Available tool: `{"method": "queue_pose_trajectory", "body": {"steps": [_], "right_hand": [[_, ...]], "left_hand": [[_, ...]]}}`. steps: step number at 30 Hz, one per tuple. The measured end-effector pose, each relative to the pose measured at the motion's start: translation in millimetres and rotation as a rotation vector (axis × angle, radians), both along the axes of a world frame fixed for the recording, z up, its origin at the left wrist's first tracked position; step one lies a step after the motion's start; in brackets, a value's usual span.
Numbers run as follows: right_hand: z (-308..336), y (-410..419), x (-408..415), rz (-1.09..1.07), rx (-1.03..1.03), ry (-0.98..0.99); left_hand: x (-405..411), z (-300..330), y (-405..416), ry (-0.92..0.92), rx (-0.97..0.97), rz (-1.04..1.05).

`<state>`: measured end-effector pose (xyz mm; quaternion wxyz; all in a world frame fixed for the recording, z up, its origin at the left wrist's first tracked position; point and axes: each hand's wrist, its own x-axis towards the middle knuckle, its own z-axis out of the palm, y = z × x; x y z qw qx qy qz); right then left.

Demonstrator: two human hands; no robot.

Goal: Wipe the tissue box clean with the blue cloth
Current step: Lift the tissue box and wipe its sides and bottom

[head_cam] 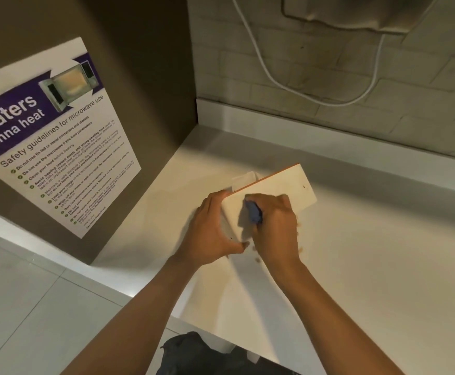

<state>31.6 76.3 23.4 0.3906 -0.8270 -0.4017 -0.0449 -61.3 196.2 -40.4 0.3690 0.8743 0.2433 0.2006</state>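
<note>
The white tissue box (283, 188) is tilted on its side over the white counter (369, 266), a broad flat face turned up toward me and an orange edge along its top. A white tissue (244, 180) pokes out behind it. My left hand (210, 234) grips the box's near left corner. My right hand (275, 228) presses a bunched blue cloth (253, 213) against the upturned face; only a small part of the cloth shows under my fingers.
A brown cabinet side (145, 77) with a microwave safety poster (56, 142) stands to the left. A tiled wall (329, 77) with a hanging white cable (272, 77) rises behind the counter. Grey floor tiles (31, 307) lie at lower left.
</note>
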Motion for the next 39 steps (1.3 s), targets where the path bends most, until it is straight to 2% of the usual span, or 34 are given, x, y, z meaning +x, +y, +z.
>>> {"method": "queue_pose_trajectory", "body": {"steps": [2, 5, 8, 11, 13, 15, 18, 21, 25, 30, 34, 39], "right_hand": [[-3, 15, -3, 0.017, 0.050, -0.033], [-13, 26, -15, 0.133, 0.061, 0.044], [-9, 26, 2, 0.101, 0.126, 0.049], [-2, 11, 8, -0.025, 0.108, 0.009], [-4, -5, -8, -0.009, 0.089, 0.096], [-9, -9, -31, 0.059, 0.033, 0.093], [-8, 2, -33, 0.141, 0.120, 0.073], [-7, 4, -1, 0.034, 0.046, 0.020], [-21, -26, 4, -0.061, 0.066, -0.001], [-16, -18, -24, 0.068, 0.071, 0.048], [-9, -22, 14, -0.051, -0.003, 0.110], [-18, -21, 6, -0.105, 0.098, 0.098]], "left_hand": [[1, -5, 3, 0.045, -0.091, -0.033], [-1, -11, 8, 0.066, -0.208, -0.080], [-1, 1, 4, 0.062, -0.055, -0.010], [1, 0, -1, 0.000, 0.051, 0.005], [3, -6, 0, -0.010, 0.028, -0.016], [2, -6, 1, -0.044, -0.063, -0.024], [1, -4, 2, -0.041, -0.069, -0.028], [0, -1, -1, -0.035, -0.021, -0.010], [-1, -1, -8, -0.042, 0.040, 0.033], [-1, -3, -4, -0.071, 0.054, 0.002], [-1, 3, -9, -0.030, 0.063, 0.022], [-2, -1, -11, -0.026, 0.071, 0.020]]}}
